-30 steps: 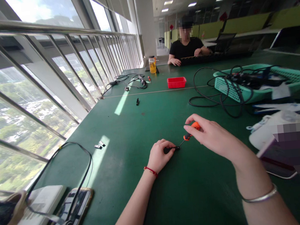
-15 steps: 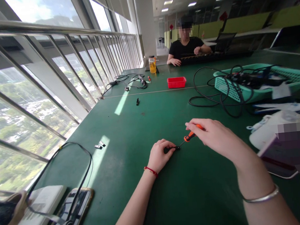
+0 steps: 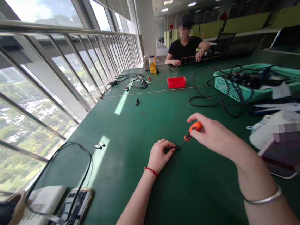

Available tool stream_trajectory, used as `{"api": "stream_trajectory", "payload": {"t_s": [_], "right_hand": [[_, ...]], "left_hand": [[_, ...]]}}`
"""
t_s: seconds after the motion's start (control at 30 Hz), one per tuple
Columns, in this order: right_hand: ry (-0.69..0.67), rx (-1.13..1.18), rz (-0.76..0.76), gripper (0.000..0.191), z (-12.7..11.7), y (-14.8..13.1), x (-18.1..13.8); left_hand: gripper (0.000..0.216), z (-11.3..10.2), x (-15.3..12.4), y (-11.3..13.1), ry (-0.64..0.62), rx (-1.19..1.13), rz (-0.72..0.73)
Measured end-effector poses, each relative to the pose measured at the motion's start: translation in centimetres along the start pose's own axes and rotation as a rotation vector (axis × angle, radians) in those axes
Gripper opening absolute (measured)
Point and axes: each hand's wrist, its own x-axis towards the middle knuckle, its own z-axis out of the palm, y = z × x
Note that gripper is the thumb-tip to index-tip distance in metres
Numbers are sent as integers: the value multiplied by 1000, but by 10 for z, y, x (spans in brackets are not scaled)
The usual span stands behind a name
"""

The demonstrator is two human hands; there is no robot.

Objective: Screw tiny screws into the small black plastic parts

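Observation:
On the green tabletop (image 3: 122, 157), my left hand (image 3: 160, 154) pinches a small black part (image 3: 178, 148) between thumb and fingers; the part is too small to name, and the fingers cover some of it. An orange and black screwdriver (image 3: 195, 126) slants down from the right, its thin shaft reaching the part's right end. My right hand (image 3: 212, 134) has its handle at the thumb, with the index finger raised off it and bent. Whether the tip sits in a screw is too small to tell.
A red tray (image 3: 176, 82) stands farther back. To the right are a mint-green basket (image 3: 270, 94) of cables and a white object (image 3: 268, 133). Small metal pieces (image 3: 99, 145) and a phone (image 3: 81, 207) lie left. A person (image 3: 186, 49) sits opposite.
My right index finger has lifted and opened away from the screwdriver handle, showing more of it. My left hand and the black part stay put. The person opposite has moved a hand lower.

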Motion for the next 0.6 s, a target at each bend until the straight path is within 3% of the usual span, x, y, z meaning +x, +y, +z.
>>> {"api": "stream_trajectory", "payload": {"t_s": [0.2,0.33,0.6], "right_hand": [[-39,-64,40,40,-4,-4,-3],[-6,-39,28,23,-3,-2,-3],[9,-6,19,38,-3,-2,-1]], "left_hand": [[12,1,0,-1,5,-6,0],[12,1,-1,-2,3,-1,2],[12,0,0,-1,5,-10,1]]}}
